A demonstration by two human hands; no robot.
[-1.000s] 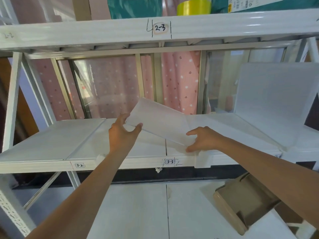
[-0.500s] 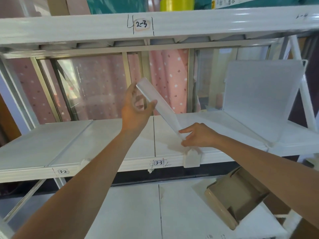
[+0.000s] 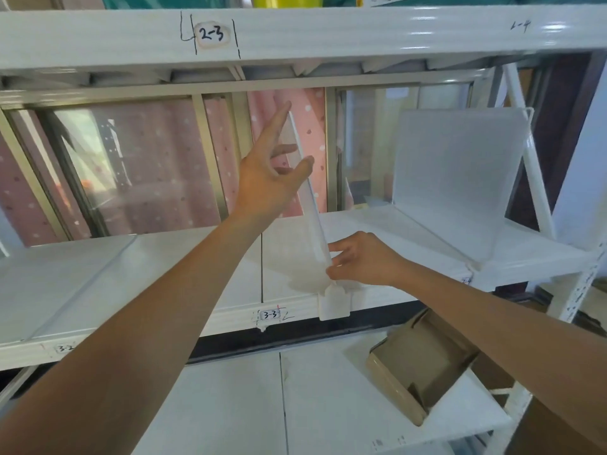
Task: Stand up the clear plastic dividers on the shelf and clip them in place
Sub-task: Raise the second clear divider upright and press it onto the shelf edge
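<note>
A clear plastic divider stands almost upright on the white middle shelf, seen nearly edge-on and leaning slightly left at the top. My left hand holds its upper part, thumb on the near edge and fingers spread behind. My right hand pinches its lower front edge just above a white clip on the shelf's front lip. A second divider stands upright further right on the same shelf.
The upper shelf beam, labelled 2-3, hangs close above the divider's top. An open cardboard box lies on the lower shelf at right. A window with pink dotted curtain is behind. The white upright post bounds the right side.
The divider has swung from lying tilted on the shelf to almost vertical. My left hand rose with its top edge; my right hand stayed at its lower front corner by the clip.
</note>
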